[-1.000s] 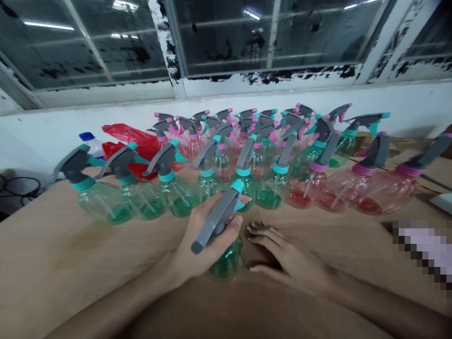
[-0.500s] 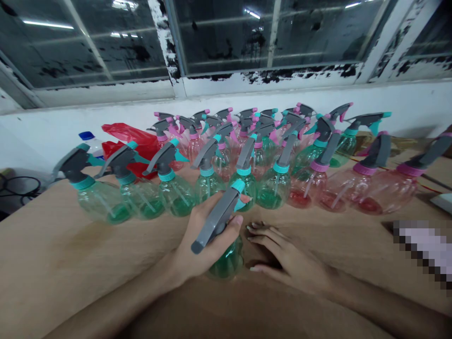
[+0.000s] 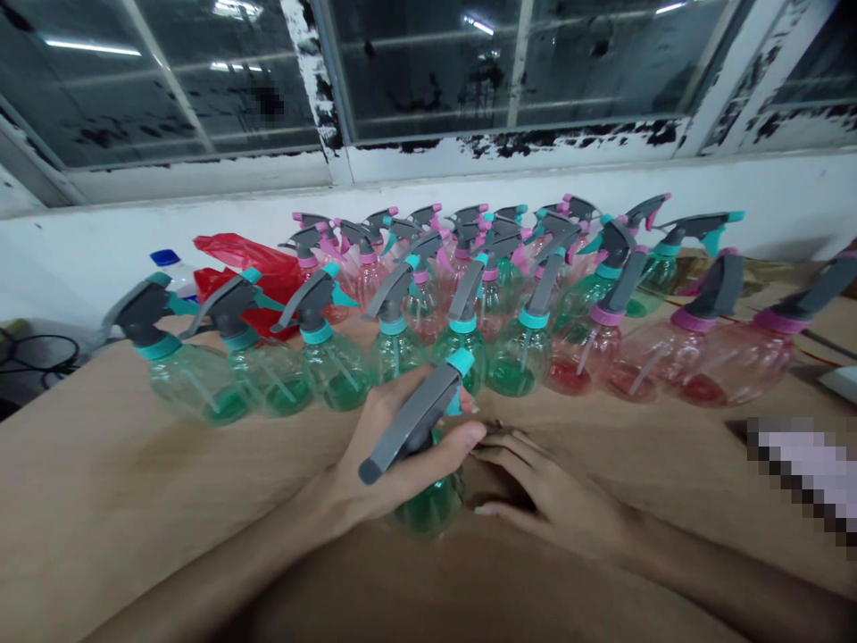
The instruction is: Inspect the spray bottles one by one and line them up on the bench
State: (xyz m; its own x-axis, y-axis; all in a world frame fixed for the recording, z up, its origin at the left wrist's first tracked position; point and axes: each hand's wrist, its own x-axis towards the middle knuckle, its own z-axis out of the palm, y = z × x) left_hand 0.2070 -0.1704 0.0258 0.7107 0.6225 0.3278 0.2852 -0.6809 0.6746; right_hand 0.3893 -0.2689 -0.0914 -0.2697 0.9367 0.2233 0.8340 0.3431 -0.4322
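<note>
A green see-through spray bottle (image 3: 429, 511) with a grey and turquoise trigger head stands on the table in front of me. My left hand (image 3: 385, 446) is wrapped round its neck below the head, the thumb stretched out to the right. Just right of that bottle, my right hand (image 3: 536, 478) rests on the table, its fingers extended and holding nothing. Behind both hands runs a front row of spray bottles, green ones such as this bottle (image 3: 335, 384) on the left and pink ones such as this bottle (image 3: 636, 371) on the right.
More spray bottles (image 3: 461, 237) crowd behind the front row. A red plastic bag (image 3: 258, 268) and a blue-capped bottle (image 3: 175, 277) sit at the back left. A blurred-out object (image 3: 807, 473) lies on the wooden table (image 3: 80, 500) at the right. Windows (image 3: 536, 71) line the wall.
The trigger head in my left hand has turned slightly to the right and dipped a little. My left thumb has straightened and reaches further right. My right hand has barely moved.
</note>
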